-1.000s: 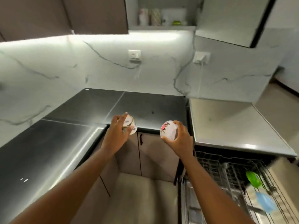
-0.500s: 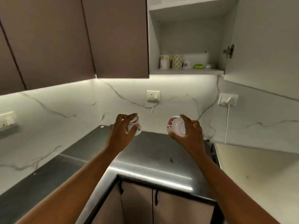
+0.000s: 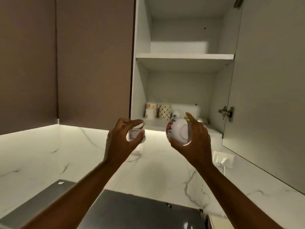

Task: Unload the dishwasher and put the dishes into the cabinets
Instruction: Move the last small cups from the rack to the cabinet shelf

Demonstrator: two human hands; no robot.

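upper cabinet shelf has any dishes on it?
No. The upper shelf shows nothing on it; the mugs stand on the lower shelf.

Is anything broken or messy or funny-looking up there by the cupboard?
Nothing looks broken or spilled. The left hand holds a small cup and the right hand holds a flowered bowl, turned so its base faces the camera. The mugs stand upright on the lower shelf.

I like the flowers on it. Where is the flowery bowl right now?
The flowery bowl is in the person's right hand, held up just below the open cabinet's bottom shelf, right of the small cup.
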